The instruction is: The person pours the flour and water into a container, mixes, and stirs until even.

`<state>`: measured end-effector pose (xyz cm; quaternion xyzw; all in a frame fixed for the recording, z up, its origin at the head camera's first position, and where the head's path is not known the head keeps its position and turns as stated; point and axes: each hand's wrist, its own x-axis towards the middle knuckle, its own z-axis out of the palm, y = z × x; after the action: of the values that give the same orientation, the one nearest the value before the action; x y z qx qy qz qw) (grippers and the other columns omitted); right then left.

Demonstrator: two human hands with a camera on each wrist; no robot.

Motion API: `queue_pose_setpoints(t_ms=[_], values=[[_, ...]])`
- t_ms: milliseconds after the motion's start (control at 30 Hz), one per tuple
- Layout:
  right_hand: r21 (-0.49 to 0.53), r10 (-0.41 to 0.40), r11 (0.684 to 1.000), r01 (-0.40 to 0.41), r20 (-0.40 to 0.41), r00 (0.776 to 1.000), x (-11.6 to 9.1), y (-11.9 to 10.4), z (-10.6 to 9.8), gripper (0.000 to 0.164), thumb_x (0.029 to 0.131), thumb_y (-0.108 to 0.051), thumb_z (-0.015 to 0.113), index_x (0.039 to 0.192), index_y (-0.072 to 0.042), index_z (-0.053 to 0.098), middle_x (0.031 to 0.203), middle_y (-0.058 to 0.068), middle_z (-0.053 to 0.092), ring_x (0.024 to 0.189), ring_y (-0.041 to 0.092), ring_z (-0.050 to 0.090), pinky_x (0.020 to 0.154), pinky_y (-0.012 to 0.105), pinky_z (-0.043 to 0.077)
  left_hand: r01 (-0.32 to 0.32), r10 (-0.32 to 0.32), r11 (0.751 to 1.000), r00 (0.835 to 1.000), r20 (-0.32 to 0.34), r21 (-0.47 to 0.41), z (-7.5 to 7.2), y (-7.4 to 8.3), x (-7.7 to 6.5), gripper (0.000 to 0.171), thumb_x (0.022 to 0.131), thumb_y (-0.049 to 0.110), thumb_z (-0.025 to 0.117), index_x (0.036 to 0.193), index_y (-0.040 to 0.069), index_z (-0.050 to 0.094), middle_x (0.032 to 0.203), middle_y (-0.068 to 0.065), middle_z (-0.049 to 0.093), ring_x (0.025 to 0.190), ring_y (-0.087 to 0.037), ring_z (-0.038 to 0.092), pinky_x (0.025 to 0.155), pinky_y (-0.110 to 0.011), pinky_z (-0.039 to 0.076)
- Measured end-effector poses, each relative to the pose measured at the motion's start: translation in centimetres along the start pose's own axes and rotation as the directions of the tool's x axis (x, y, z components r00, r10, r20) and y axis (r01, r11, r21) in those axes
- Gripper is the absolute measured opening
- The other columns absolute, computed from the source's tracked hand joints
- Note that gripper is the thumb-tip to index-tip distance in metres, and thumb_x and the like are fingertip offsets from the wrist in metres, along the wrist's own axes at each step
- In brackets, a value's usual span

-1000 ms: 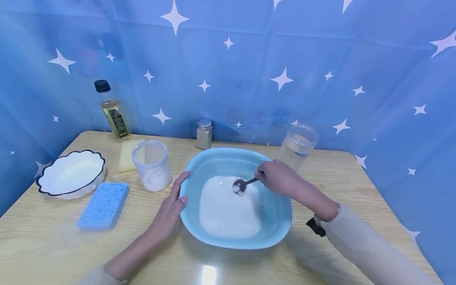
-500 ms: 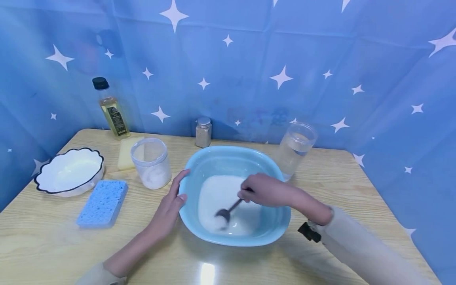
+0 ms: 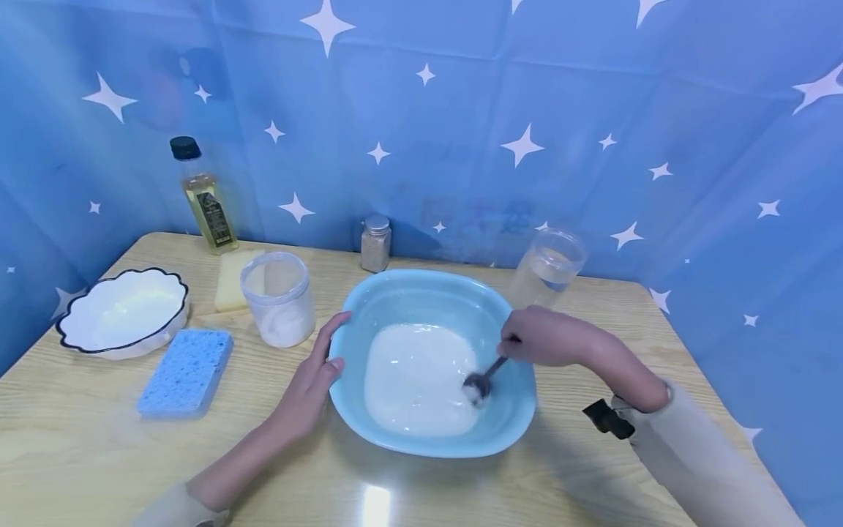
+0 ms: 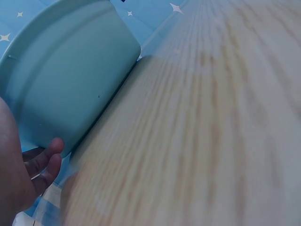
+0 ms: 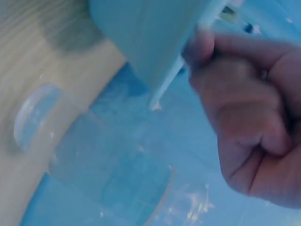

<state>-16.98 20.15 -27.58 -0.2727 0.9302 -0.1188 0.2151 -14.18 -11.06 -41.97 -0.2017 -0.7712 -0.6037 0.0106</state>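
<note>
A light blue plastic basin [image 3: 352,395], holding white liquid [image 3: 421,380], stands on the table. My left hand [image 3: 309,384] rests against its left side, index finger and thumb tip touching the rim. In the left wrist view, the other fingers [image 4: 47,162] lie loosely by the outer wall. My right hand [image 3: 546,337] is above the right part of the basin and grips the handle of a small dark spoon [image 3: 477,384]. The spoon's bowl is at the liquid's right edge, slightly blurred. The right wrist view shows the curled fingers [image 5: 240,94], but the spoon is hardly visible there.
A clear glass of water [image 3: 548,271] stands close behind my right hand. Left of the basin are a tub of white powder [image 3: 283,311], blue sponge [image 3: 187,373], pale yellow block [image 3: 232,282] and scalloped white dish [image 3: 125,315]. An oil bottle [image 3: 211,208] and spice jar [image 3: 376,245] stand behind.
My right hand has swept the spoon through the white liquid, first toward the front left, then back to the right. The left hand stays at the basin's rim.
</note>
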Motion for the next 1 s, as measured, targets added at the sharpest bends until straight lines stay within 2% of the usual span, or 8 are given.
queue_pose_setpoints(t_ms=[100, 200, 367, 533, 600, 700, 833, 1000], values=[[0.056, -0.140, 0.989, 0.136, 0.065, 0.988, 0.5, -1.0, 0.9, 0.032, 0.092, -0.011, 0.053, 0.061, -0.013, 0.054, 0.053, -0.010, 0.036, 0.047, 0.002, 0.029, 0.049, 0.020, 0.031, 0.003, -0.003, 1.000, 1.000, -0.003, -0.004, -0.1, -0.1, -0.2, 0.051, 0.096, 0.020, 0.030, 0.145, 0.035, 0.022, 0.138, -0.012, 0.041, 0.098, -0.025, 0.059, 0.073, -0.032, 0.052], [0.083, -0.195, 0.978, 0.191, 0.038, 0.980, 1.9, -2.3, 2.2, 0.032, 0.094, -0.013, 0.052, 0.062, -0.012, 0.054, 0.054, -0.010, 0.040, 0.046, 0.002, 0.030, 0.048, 0.019, 0.031, 0.003, -0.003, 1.000, 1.000, -0.006, -0.003, -0.1, -0.2, -0.4, 0.051, 0.096, 0.022, 0.030, 0.145, 0.035, 0.022, 0.138, -0.011, 0.041, 0.097, -0.025, 0.059, 0.073, -0.032, 0.052], [0.036, -0.081, 0.996, 0.086, -0.123, 0.989, 4.2, -3.3, 3.0, 0.027, 0.095, -0.016, 0.051, 0.071, -0.010, 0.061, 0.055, -0.006, 0.044, 0.047, 0.007, 0.034, 0.047, 0.021, 0.033, -0.005, 0.005, 1.000, 1.000, -0.008, 0.003, 0.0, -0.2, -0.4, 0.051, 0.096, 0.021, 0.030, 0.145, 0.035, 0.023, 0.140, -0.010, 0.040, 0.101, -0.025, 0.058, 0.076, -0.032, 0.051], [-0.123, 0.100, 0.983, -0.138, -0.275, 0.956, 4.0, -1.9, 1.5, 0.023, 0.093, -0.014, 0.052, 0.073, -0.009, 0.062, 0.055, -0.001, 0.047, 0.048, 0.012, 0.040, 0.046, 0.024, 0.036, 0.008, -0.008, 1.000, 1.000, 0.009, -0.004, 0.0, 0.0, -0.1, 0.053, 0.096, 0.019, 0.029, 0.145, 0.037, 0.021, 0.140, -0.009, 0.039, 0.100, -0.026, 0.058, 0.075, -0.032, 0.052], [-0.153, 0.169, 0.965, -0.212, -0.252, 0.953, 3.2, -1.4, 0.7, 0.024, 0.092, -0.012, 0.052, 0.069, -0.009, 0.060, 0.055, 0.001, 0.046, 0.047, 0.013, 0.041, 0.045, 0.025, 0.035, 0.014, -0.014, 1.000, 1.000, 0.008, 0.003, -0.1, 0.0, 0.0, 0.053, 0.095, 0.019, 0.029, 0.144, 0.038, 0.021, 0.139, -0.009, 0.040, 0.098, -0.025, 0.059, 0.073, -0.032, 0.052], [-0.175, 0.198, 0.958, -0.227, -0.166, 0.966, 2.1, -1.2, -0.3, 0.025, 0.091, -0.010, 0.053, 0.066, -0.009, 0.057, 0.054, 0.001, 0.043, 0.046, 0.013, 0.039, 0.045, 0.025, 0.034, 0.013, -0.013, 1.000, 1.000, 0.006, 0.012, -0.1, -0.1, 0.0, 0.053, 0.096, 0.019, 0.029, 0.144, 0.038, 0.021, 0.138, -0.010, 0.041, 0.096, -0.024, 0.060, 0.072, -0.032, 0.052], [-0.117, 0.153, 0.981, -0.152, 0.001, 0.988, 1.4, -1.9, -0.8, 0.029, 0.089, -0.007, 0.052, 0.061, -0.010, 0.051, 0.050, -0.002, 0.038, 0.045, 0.010, 0.030, 0.046, 0.023, 0.030, 0.017, -0.017, 1.000, 1.000, 0.004, 0.012, -0.1, -0.1, 0.0, 0.052, 0.096, 0.019, 0.030, 0.144, 0.038, 0.022, 0.138, -0.010, 0.041, 0.094, -0.023, 0.060, 0.071, -0.032, 0.053], [0.028, 0.033, 0.999, -0.038, 0.158, 0.987, 1.4, -2.8, -0.1, 0.040, 0.087, -0.006, 0.051, 0.047, -0.013, 0.047, 0.043, -0.008, 0.038, 0.041, 0.006, 0.021, 0.044, 0.020, 0.025, 0.021, -0.021, 0.999, 1.000, 0.001, 0.027, -0.1, 0.0, 0.0, 0.051, 0.097, 0.021, 0.030, 0.144, 0.039, 0.022, 0.138, -0.008, 0.041, 0.097, -0.023, 0.059, 0.074, -0.032, 0.052]])
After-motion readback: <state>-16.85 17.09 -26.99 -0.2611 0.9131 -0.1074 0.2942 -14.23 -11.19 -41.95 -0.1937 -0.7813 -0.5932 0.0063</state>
